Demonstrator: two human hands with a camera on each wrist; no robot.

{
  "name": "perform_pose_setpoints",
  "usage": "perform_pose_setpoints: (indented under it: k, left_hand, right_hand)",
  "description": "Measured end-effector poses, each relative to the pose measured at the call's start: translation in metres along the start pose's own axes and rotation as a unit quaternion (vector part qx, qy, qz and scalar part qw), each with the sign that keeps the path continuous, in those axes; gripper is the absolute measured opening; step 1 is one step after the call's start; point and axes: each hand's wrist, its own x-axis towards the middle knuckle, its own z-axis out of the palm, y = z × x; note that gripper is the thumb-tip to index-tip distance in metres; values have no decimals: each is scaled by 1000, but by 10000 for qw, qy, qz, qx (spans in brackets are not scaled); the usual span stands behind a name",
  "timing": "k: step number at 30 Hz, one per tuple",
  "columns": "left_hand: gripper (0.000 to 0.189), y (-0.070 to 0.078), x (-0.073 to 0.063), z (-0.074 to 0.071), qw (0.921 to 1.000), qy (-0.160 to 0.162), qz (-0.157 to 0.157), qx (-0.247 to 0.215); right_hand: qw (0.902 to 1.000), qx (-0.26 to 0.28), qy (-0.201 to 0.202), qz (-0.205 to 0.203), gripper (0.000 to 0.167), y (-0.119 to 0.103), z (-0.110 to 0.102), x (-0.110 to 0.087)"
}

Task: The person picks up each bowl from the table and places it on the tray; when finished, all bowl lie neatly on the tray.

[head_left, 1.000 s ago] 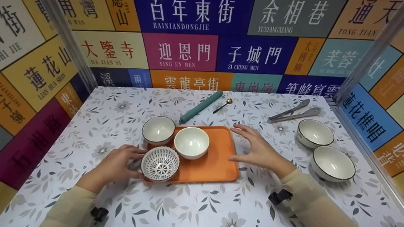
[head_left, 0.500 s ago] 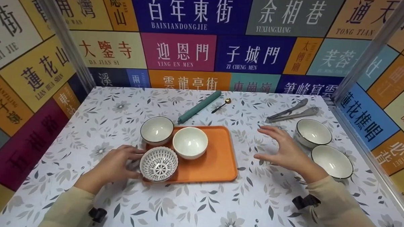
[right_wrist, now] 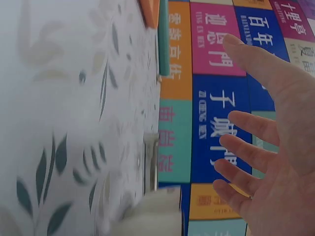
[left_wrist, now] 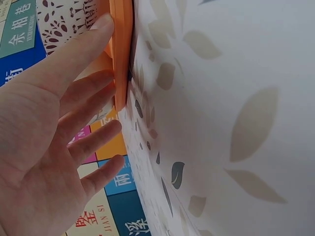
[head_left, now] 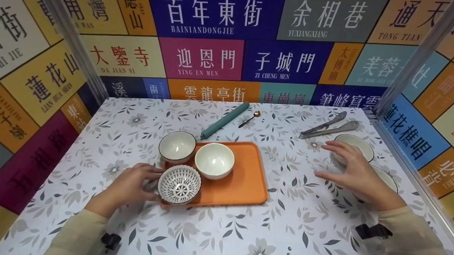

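An orange tray [head_left: 244, 173] carries a patterned bowl [head_left: 180, 184], a plain white bowl [head_left: 215, 161] and a dark-rimmed bowl [head_left: 177, 145] toward its left side. My left hand [head_left: 134, 184] is by the tray's left edge beside the patterned bowl, fingers spread. In the left wrist view its thumb [left_wrist: 93, 39] overlaps the tray's rim [left_wrist: 123, 39]. My right hand [head_left: 355, 173] is held above the table at the right with fingers apart and nothing between them. It partly covers two dark-rimmed bowls, the farther bowl [head_left: 356, 143] and the nearer bowl [head_left: 387, 178].
Behind the tray lie a green rolling pin-like stick [head_left: 225, 120] and a small spoon with a gold bowl [head_left: 250, 119]. Grey tongs [head_left: 329, 127] rest at the back right. Printed panels [head_left: 214, 59] wall the table [head_left: 261, 230] on the back and sides.
My right hand has moved away from the tray's right edge, rightward to the two bowls, its fingers still apart. The left hand, tray and bowls stay where they were.
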Motion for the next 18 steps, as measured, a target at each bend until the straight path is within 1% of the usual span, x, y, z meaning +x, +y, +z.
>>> perform_pose_setpoints:
  k: [5, 8, 13, 18]
  left_hand:
    - [66, 0, -1, 0, 9999, 76, 83, 32]
    - [65, 0, 0, 0, 9998, 92, 142, 46]
    - [65, 0, 2, -1, 9999, 21, 94, 42]
    - [68, -1, 1, -1, 10000, 1, -54, -48]
  right_hand:
    - [9997, -173, 77, 145, 85, 19, -15, -13]
    - [9991, -250, 32, 343, 90, 30, -23, -22]
    - [9965, -426, -216, 680, 101, 48, -38, -35]
    - [9919, -675, -540, 934, 111, 61, -48, -44]
